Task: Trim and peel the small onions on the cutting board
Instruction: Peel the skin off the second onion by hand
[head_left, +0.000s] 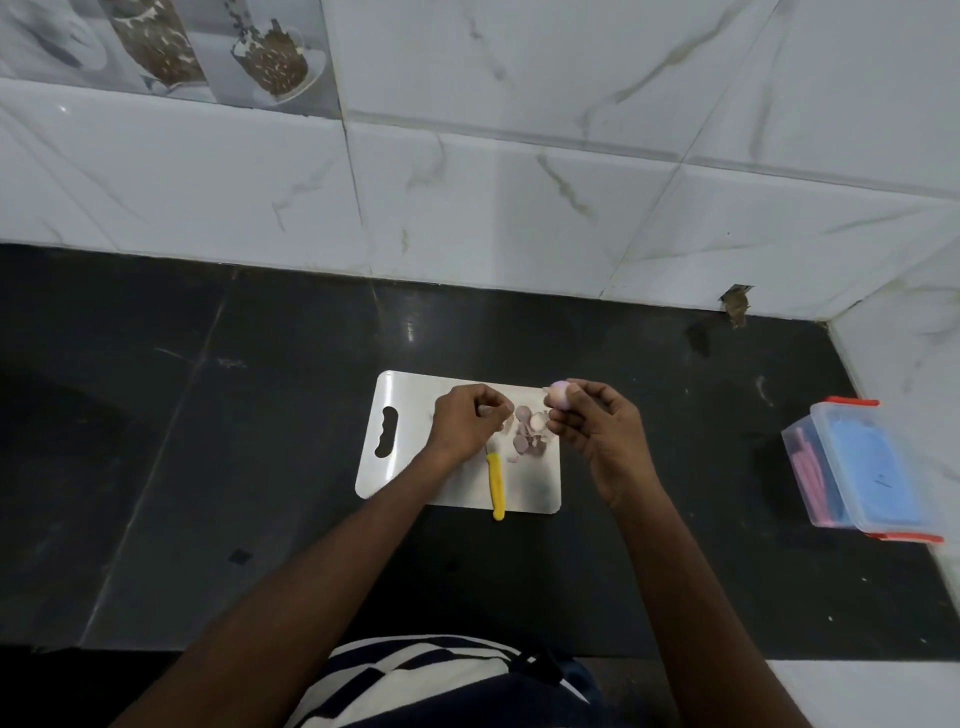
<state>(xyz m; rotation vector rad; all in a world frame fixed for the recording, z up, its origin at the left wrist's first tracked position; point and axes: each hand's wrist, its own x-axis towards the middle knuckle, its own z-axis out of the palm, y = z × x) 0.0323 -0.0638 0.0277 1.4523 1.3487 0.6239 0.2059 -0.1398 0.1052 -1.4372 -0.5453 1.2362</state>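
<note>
A white cutting board (405, 467) lies on the black counter. My right hand (592, 421) holds a small pale-pink onion (560, 391) in its fingertips above the board's far right corner. My left hand (467, 421) hovers over the board's middle with fingers curled on a small piece of onion skin (488, 410). A pile of pinkish onion peels (527, 434) lies between the two hands. A knife with a yellow handle (496, 486) rests on the board below my left hand, its blade hidden under the hand.
A clear plastic box (857, 467) with a red-clipped lid, holding blue and pink items, stands at the right by the wall. White marble tiles (519, 208) back the black counter (208, 441).
</note>
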